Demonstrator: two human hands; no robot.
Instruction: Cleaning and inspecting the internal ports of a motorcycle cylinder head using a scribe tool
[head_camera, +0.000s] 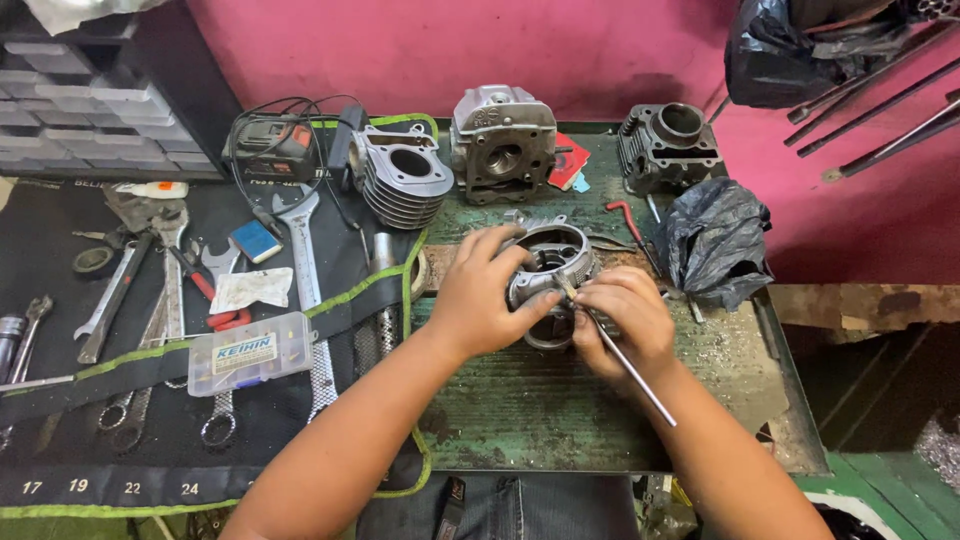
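1. Drawers (60, 100), grey, stacked at far left against the pink wall (400, 50); small parts storage, within reach of the bench.
2. Tool roll (60, 330), black with green edging, spread flat so each tool shows. On it: spanners (300, 250) laid lengthwise, red-handled pliers (205, 290), a tape roll (93, 261), a white rag (250, 288), a clear parts box (250, 352) lying across the spanner handles.
3. Charger (270, 150), black with cables, at the back of the roll, just beside a finned cylinder (405, 185) resting tilted on the roll's edge.
4. Left hand (480, 295) cups the left side of a grey engine part (550, 275), fingers (500, 245) curled over the rim, thumb pressed to the near face; looks like a steadying hold, keeping the part from turning on the bench (520, 410).
5. Engine part sits mid-bench, open bore up, between both hands and resting on the worn green top.
6. Cylinder head (500, 140) stands behind it at the wall, well apart.
7. Right hand (625, 325) pinches a thin metal rod (630, 375), fingers closed narrow around it near the tip; the tip meets the part's near right side, and the free end slants back toward the person. Low grip likely gives fine control at the tip.
8. Second cylinder (670, 145) at back right; red-handled hex key (630, 220) in front of it.
9. Black bag (715, 245), crumpled, at the bench's right edge, just beside the right hand.
10. Long bars (880, 90) lean at far right.
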